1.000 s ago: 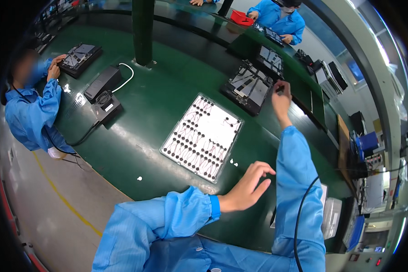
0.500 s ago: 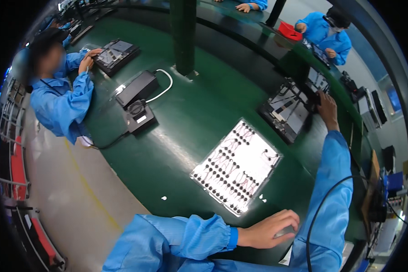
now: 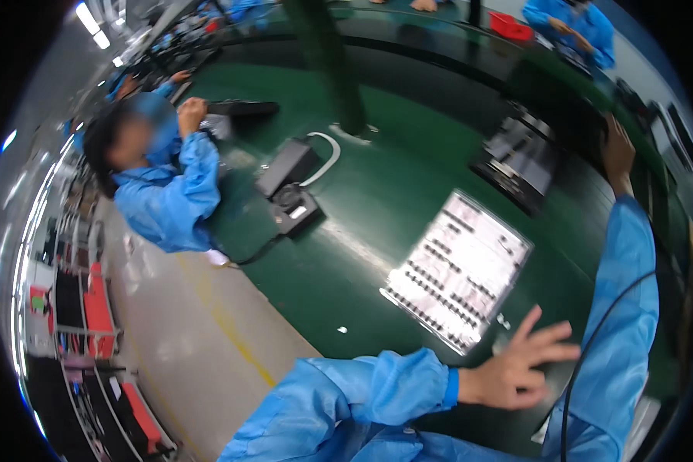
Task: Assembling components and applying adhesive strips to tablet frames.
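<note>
My left hand (image 3: 508, 373) hovers over the near edge of the green table (image 3: 362, 304), its fingers spread with nothing visible in them. Just beyond lies a clear-topped flat tray (image 3: 477, 266) with rows of small black round parts on thin leads. My right arm stretches far out, and my right hand (image 3: 617, 158) is at the dark ledge on the right. Its fingertips blur into dark surroundings, so what they touch is hidden. Left of that hand sits an opened black device (image 3: 518, 158) with silver-grey internal parts.
A black box-shaped unit with a fan (image 3: 292, 208) and a white cable (image 3: 331, 158) stands mid-table. Behind it rises a green post (image 3: 335, 77). A co-worker in blue (image 3: 169, 185) sits at the left edge. A red bin (image 3: 510, 27) is at the back.
My view has swung left, shifting the table rightward. My left hand has opened its fingers wider. My right hand has moved away from the opened device. The co-worker's dark device now looks tilted.
</note>
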Demonstrator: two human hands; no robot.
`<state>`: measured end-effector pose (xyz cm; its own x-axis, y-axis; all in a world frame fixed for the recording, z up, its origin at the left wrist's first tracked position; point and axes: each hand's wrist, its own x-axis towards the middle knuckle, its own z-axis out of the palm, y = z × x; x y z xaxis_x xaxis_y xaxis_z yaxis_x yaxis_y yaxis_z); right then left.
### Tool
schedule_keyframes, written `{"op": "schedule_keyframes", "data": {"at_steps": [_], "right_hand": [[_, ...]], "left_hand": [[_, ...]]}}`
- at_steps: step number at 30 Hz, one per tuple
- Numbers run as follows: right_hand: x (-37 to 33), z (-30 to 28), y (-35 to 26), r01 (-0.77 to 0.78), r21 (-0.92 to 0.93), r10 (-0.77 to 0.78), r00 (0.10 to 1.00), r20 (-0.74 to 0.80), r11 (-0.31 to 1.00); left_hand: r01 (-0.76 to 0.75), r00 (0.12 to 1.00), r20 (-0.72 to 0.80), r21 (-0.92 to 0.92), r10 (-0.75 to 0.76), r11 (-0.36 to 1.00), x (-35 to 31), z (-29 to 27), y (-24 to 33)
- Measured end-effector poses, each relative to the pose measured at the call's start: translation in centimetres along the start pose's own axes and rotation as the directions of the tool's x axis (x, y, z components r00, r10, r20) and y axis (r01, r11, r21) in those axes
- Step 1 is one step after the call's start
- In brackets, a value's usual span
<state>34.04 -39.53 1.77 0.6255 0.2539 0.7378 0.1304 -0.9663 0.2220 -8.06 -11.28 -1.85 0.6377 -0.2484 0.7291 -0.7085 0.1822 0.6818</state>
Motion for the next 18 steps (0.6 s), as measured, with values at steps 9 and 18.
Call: {"op": "schedule_keyframes", "data": {"at_steps": [9, 18], "right_hand": [[-7.8, -25.5, 3.4, -0.243, 0.739, 0.229, 0.966, 0.122, 0.628], [-23.2, -37.4, -2.6, -0.448, 0.860, -0.276, 0.882, 0.381, -0.245]], "left_hand": [[0.733, 0.565, 0.443, -0.657, -0.696, 0.177, -0.6, -1.0, -1.3], [0.695, 0.478, 0.834, -0.551, -0.276, -0.461, -0.7, 0.8, 2.3]]}}
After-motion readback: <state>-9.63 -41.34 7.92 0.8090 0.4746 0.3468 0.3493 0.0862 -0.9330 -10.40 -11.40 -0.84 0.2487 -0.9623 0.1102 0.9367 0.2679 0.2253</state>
